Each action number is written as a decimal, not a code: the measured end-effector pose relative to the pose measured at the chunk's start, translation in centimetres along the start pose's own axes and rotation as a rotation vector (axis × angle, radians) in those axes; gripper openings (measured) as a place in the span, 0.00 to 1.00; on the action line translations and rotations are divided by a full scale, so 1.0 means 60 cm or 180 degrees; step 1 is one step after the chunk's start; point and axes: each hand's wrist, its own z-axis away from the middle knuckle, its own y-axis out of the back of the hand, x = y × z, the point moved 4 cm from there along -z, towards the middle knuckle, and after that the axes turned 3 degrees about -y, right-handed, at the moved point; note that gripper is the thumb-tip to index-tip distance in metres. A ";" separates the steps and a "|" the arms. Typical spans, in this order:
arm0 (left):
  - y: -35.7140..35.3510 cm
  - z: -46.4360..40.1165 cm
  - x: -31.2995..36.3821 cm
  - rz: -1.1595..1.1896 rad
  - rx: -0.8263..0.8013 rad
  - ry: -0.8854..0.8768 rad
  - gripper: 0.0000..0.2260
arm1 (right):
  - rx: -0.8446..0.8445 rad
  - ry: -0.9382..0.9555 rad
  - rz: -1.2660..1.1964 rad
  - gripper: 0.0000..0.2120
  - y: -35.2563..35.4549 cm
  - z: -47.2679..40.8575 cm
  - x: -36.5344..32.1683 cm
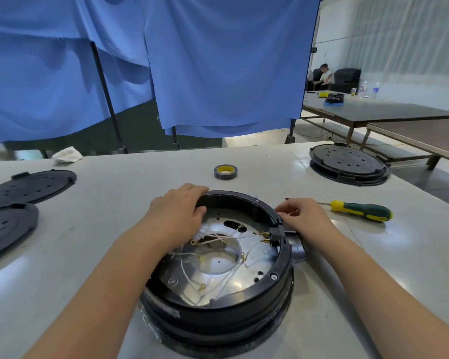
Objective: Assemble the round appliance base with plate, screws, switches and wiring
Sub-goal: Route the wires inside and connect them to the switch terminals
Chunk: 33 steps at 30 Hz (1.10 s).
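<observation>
Fingers (201, 200) of your left hand (178, 204) are curling over the far-left rim of the round black appliance base (218, 309), gripping it, with the thumb tip lying inside the ring. Your right hand (305, 216) is resting against the base's right edge, its fingers (287, 209) bent loosely beside the rim; whether they are pinching anything there cannot be told. You are working on the base where it is sitting in a round opening in the white desk (114, 229), directly in front of you and open at the top. Inside it a shiny metal plate (244, 281) is lying flat, with thin white wires (226, 275) looping across it and ending in small brass ring terminals. Two brass connectors (265, 237) are sticking out of a black block at the inner right wall. A screw (273, 276) is sitting in the ring at the near right. To the right, a green-and-yellow screwdriver (360, 211) is lying on the desk, just beyond your right hand. A roll of tape (226, 171) is standing behind the base. Two black perforated covers (29, 187) are lying at the left, overlapping, and another black base (350, 164) is sitting at the far right corner. Blue cloth (218, 60) is hanging behind the desk.
</observation>
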 end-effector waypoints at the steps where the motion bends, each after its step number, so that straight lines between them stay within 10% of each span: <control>1: -0.001 -0.001 -0.007 0.0110 -0.0021 -0.0005 0.19 | -0.0006 -0.0008 -0.0041 0.04 -0.002 0.000 0.001; 25: -0.004 0.002 -0.005 -0.0179 -0.0015 0.0009 0.19 | -0.0980 -0.0532 0.2248 0.16 -0.041 -0.078 -0.063; 33: 0.005 0.011 0.009 -0.0294 -0.0200 0.0133 0.19 | -0.0058 0.0066 0.0139 0.07 0.036 -0.038 -0.111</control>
